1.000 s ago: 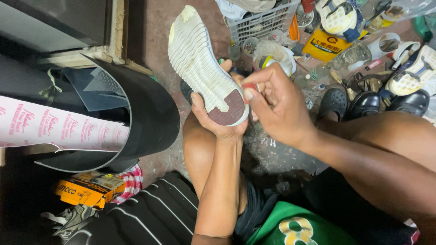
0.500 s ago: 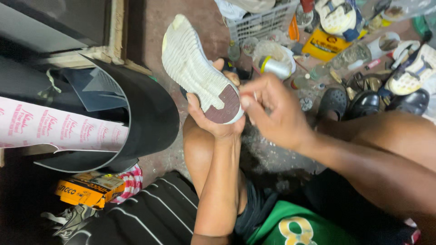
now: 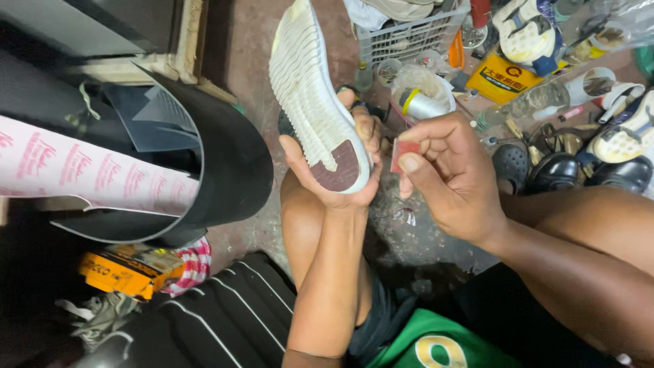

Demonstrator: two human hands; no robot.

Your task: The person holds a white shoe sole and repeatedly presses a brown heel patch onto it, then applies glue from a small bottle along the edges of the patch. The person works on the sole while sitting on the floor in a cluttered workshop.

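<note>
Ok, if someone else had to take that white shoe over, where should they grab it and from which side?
Probably by the toe half of the shoe, coming from the top of the view. That long end sticks out free, sole facing up, while the left hand cups the heel and the right hand holds a small red piece beside the reddish heel patch. Pinch across its narrow sides.

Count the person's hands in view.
2: the left hand cups the heel of the white shoe; the right hand pinches a small red piece beside it.
</note>
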